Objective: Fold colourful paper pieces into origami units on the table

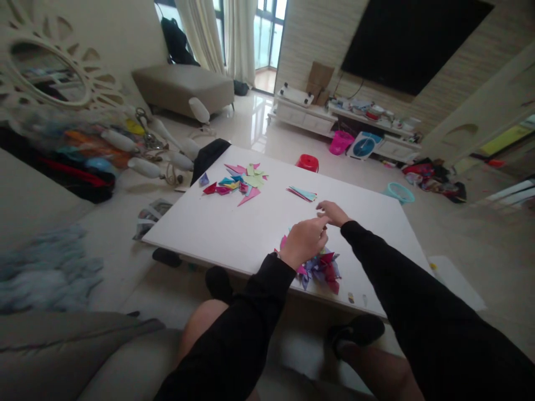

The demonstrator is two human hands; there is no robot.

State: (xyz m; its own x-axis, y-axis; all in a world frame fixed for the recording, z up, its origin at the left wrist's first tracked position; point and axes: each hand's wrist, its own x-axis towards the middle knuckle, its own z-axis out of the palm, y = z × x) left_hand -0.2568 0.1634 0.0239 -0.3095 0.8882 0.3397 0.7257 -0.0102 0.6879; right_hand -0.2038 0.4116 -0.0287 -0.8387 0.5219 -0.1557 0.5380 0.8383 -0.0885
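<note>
My left hand (304, 241) is closed, with its fingers curled above a near pile of folded paper pieces (324, 270) in pink, red and purple. Beside it, my right hand (333, 213) has bent fingers, close to or touching the left fingertips. Whatever may be pinched between the two hands is too small to make out. Just beyond them lies a fanned bundle of thin paper strips (301, 193), light blue and red. Part of the near pile is hidden under my left hand and wrist. Both hands are over the white table (200, 223).
More folded paper pieces (244, 181) in pink, green, blue and yellow lie at the table's far left. Two small objects (351, 298) rest near its front edge. A red stool or bucket (308, 162) stands behind the table, and a turquoise basket (400, 192) is at the right.
</note>
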